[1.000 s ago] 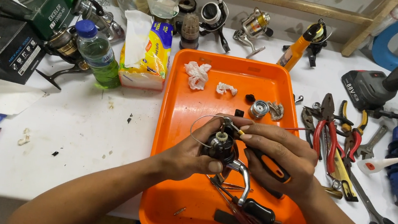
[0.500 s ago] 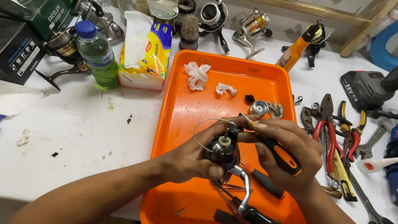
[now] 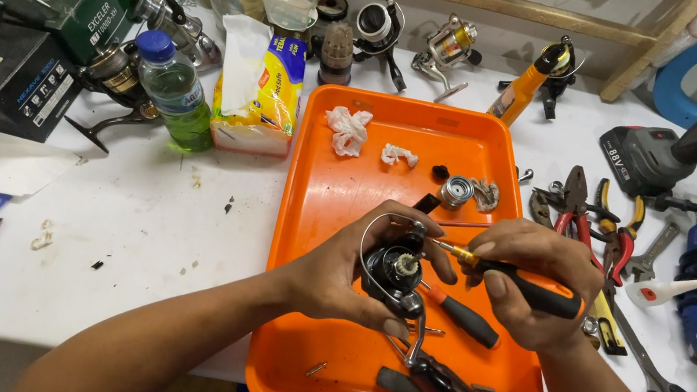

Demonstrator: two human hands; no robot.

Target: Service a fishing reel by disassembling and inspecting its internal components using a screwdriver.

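Disassembly of a black spinning fishing reel body with a wire bail arm [image 3: 397, 273] looks partway through, judged from what lies about. Left hand [image 3: 348, 271] is clenched around the reel body, fingers wrapped under and behind it, holding it just above the orange plastic tray [image 3: 319, 219], over the tray's middle. Right hand [image 3: 532, 285] grasps an orange-and-black-handled screwdriver [image 3: 524, 284], fingers closed around the handle, the metal tip pointing left at the exposed pale gear on top of the reel; cannot tell if the tip is seated in a screw. Spool seems already off: a small round silver spool-like part [image 3: 456, 191] sits on the tray's upper area, apart from the reel, with a small grey piece just beside it. Two crumpled white tissue wads [image 3: 348, 128] lie near the tray's far edge. A second screwdriver with red-and-black handle [image 3: 462, 315] lies on the tray just below the reel, and the black reel handle knob [image 3: 432, 382] hangs near the tray's near edge. Loose small screws [image 3: 315, 367] rest on the tray floor. Handle and bail remain attached, so more stripping looks left. Pliers with red handles [image 3: 580, 220] lie on the white table right of the tray, and a green-tinted plastic water bottle with blue cap [image 3: 171, 90] stands to the left.
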